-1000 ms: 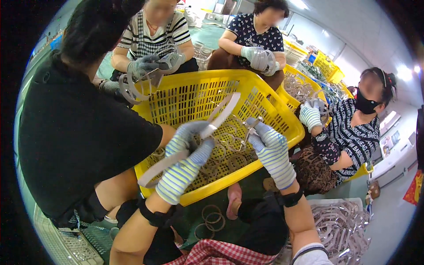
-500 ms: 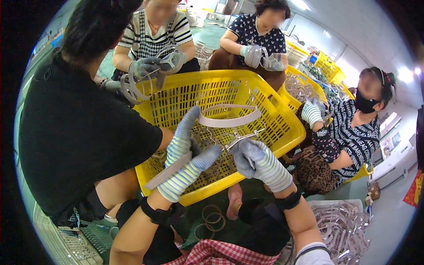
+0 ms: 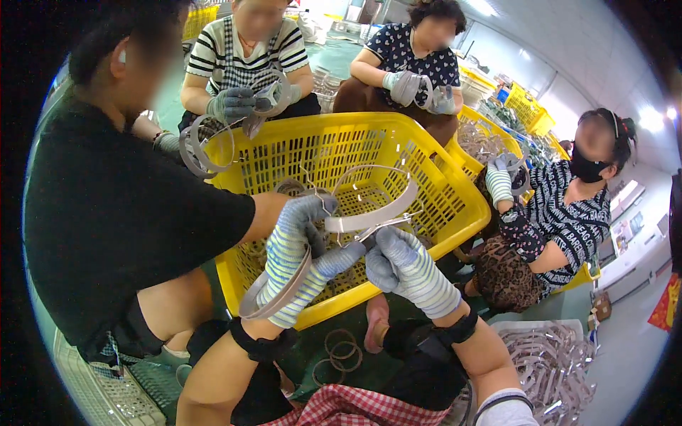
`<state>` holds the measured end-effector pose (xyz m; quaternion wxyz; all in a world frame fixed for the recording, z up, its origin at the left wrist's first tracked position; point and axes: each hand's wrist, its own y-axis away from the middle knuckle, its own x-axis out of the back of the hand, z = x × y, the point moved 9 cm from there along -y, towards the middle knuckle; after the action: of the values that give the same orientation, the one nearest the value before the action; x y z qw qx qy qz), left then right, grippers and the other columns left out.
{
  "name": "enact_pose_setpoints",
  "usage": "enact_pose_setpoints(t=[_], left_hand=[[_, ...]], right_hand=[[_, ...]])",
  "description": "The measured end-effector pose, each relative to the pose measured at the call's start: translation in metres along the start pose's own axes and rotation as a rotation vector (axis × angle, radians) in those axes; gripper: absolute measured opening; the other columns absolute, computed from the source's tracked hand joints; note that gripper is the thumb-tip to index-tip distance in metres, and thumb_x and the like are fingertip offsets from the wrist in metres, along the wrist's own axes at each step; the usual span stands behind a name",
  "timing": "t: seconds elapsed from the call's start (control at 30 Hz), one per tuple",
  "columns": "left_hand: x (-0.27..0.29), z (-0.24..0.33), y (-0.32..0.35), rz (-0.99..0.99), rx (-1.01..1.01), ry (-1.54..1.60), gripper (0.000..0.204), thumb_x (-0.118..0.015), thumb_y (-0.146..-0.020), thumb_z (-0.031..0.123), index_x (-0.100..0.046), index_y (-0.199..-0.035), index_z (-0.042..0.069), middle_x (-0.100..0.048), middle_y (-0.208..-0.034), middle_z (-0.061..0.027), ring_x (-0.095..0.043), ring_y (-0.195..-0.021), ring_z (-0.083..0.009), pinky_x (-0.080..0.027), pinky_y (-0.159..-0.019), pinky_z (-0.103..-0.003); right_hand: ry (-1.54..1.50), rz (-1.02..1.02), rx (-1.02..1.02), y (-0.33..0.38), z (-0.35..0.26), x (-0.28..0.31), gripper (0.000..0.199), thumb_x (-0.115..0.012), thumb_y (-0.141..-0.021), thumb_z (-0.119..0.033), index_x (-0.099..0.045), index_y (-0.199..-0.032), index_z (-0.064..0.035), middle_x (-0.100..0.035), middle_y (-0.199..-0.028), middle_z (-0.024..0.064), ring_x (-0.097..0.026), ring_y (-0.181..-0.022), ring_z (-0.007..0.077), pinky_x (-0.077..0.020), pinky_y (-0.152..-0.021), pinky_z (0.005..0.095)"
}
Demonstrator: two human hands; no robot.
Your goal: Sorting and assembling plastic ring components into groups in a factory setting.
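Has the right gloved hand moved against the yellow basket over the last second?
Yes. The right hand has dropped from over the yellow basket mesh to its near rim, toward the person.

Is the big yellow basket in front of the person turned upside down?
No, the yellow basket stands open side up, and the gloved hands hold a curved metal band over it.

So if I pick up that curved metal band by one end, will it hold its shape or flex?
The metal band is thin and bowed into an open loop between the left hand and right hand, so it probably flexes springily. It looks light. Its smooth surface may slip in the knit gloves.
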<state>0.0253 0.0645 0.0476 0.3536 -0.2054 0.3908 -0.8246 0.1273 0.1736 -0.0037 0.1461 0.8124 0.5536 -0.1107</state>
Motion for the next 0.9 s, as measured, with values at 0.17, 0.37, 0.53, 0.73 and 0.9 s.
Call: enact_pose_setpoints(t=[0.17, 0.37, 0.53, 0.73, 0.9], left_hand=[[-0.005, 0.002, 0.003, -0.025, 0.071, 0.012, 0.042, -0.081, -0.069, 0.011, -0.053, -0.1, 0.006, -0.058, -0.093, -0.0032, -0.049, -0.068, -0.0085, -0.044, -0.06, -0.022], [0.011, -0.016, -0.004, -0.037, 0.356, 0.027, 0.08, -0.082, -0.067, 0.012, -0.039, -0.133, 0.005, -0.048, -0.126, -0.0109, -0.047, -0.061, -0.0075, -0.043, -0.052, -0.022], [0.004, -0.021, -0.005, -0.172, 0.346, 0.0, 0.075, -0.081, -0.067, 0.008, -0.042, -0.131, 0.008, -0.053, -0.116, -0.0071, -0.045, -0.055, -0.0066, -0.041, -0.049, -0.022], [0.009, -0.005, -0.015, -0.22, 0.301, -0.006, 0.068, -0.081, -0.065, 0.008, -0.047, -0.124, 0.006, -0.055, -0.106, -0.0055, -0.047, -0.058, -0.0073, -0.043, -0.052, -0.023], [0.014, 0.009, -0.018, -0.151, 0.168, -0.104, 0.051, -0.078, -0.068, 0.003, -0.054, -0.114, 0.006, -0.058, -0.102, -0.0087, -0.055, -0.065, -0.0122, -0.046, -0.057, -0.026]], right_hand=[[0.671, 0.277, 0.558, -0.004, -0.03, 0.017, 0.025, -0.06, -0.09, -0.031, -0.059, -0.094, -0.0062, -0.054, -0.065, -0.0019, -0.045, -0.053, 0.0052, -0.036, -0.049, 0.0198], [0.299, 0.237, 0.153, -0.002, -0.021, 0.018, 0.031, -0.058, -0.091, -0.038, -0.058, -0.091, -0.0071, -0.051, -0.06, -0.002, -0.044, -0.048, 0.0051, -0.0327, -0.044, 0.0199], [0.167, 0.121, 0.058, -0.004, -0.006, 0.014, 0.035, -0.056, -0.091, -0.043, -0.057, -0.085, -0.0085, -0.048, -0.058, -0.0018, -0.04, -0.045, 0.0056, -0.0298, -0.042, 0.0204], [0.129, 0.139, 0.127, -0.005, -0.007, 0.014, 0.035, -0.057, -0.091, -0.044, -0.056, -0.083, -0.0097, -0.047, -0.057, -0.002, -0.04, -0.045, 0.0062, -0.0301, -0.043, 0.0205], [0.144, 0.156, 0.134, -0.006, -0.01, 0.014, 0.033, -0.058, -0.091, -0.042, -0.057, -0.086, -0.0094, -0.048, -0.058, -0.0022, -0.041, -0.046, 0.0064, -0.031, -0.043, 0.0206]])
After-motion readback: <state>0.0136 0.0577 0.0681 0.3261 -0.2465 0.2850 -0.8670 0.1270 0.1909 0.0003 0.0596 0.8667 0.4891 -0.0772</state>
